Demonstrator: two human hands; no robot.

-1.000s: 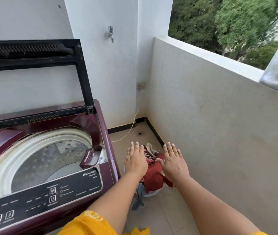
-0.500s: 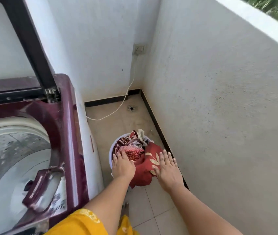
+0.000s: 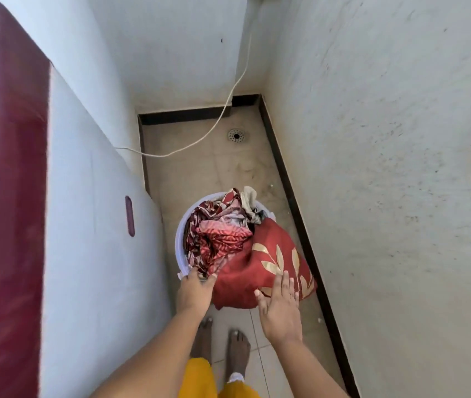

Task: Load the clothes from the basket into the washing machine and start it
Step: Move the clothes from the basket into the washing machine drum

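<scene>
A white round basket stands on the tiled floor, heaped with clothes. On the left of the heap lie red patterned clothes. A red cloth with gold leaves spills over the near right rim. My left hand is at the near left rim, its fingers curled down into the patterned clothes and hidden there. My right hand hovers with straight, spread fingers over the near edge of the red leaf cloth. The washing machine stands at the left, with only its white side and maroon top edge in view; its drum is out of view.
A wall runs close along the right, leaving a narrow strip of floor. A white cable trails across the floor behind the basket, near a floor drain. My bare feet stand just in front of the basket.
My view has tilted down from the open machine to the basket. Both hands dropped towards the clothes; my left hand's fingers went from flat to curled into the heap.
</scene>
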